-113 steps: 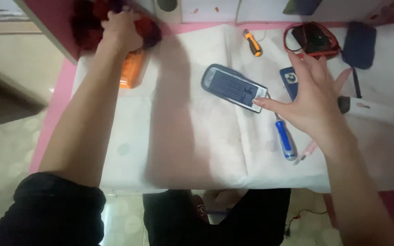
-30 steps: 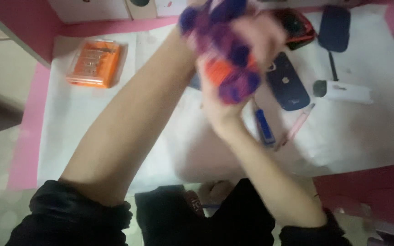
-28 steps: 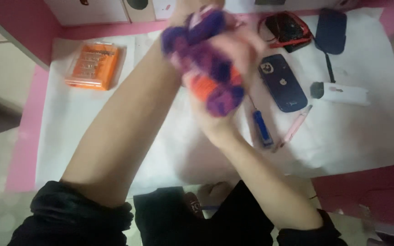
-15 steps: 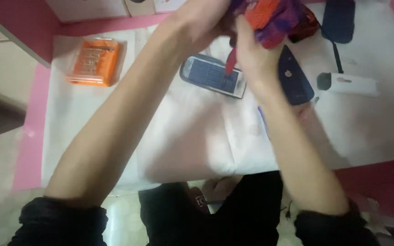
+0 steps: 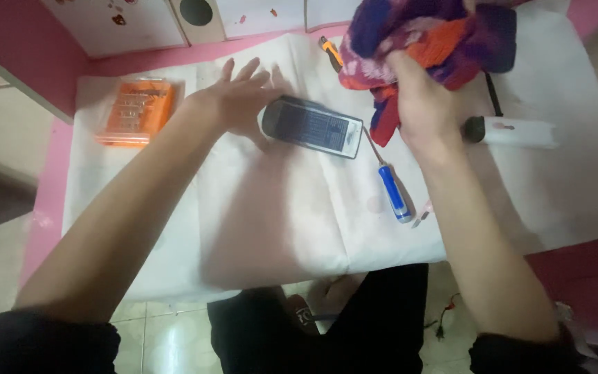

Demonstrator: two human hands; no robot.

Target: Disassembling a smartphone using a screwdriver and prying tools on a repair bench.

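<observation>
Left hand [image 5: 240, 100]: released cloth, fingers spread beside phone [image 5: 311, 127] | right hand [image 5: 427, 104]: alone clamps multicoloured cloth [image 5: 423, 41] | blue screwdriver [image 5: 390, 187]: unmoved

Single head-worn view looks steeply down, close over the table [image 5: 278, 228].

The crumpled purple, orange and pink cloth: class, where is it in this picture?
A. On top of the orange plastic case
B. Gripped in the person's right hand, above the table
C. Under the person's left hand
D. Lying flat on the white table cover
B: the right hand is closed around the crumpled purple, orange and pink cloth, holding it up over the white table cover.
</observation>
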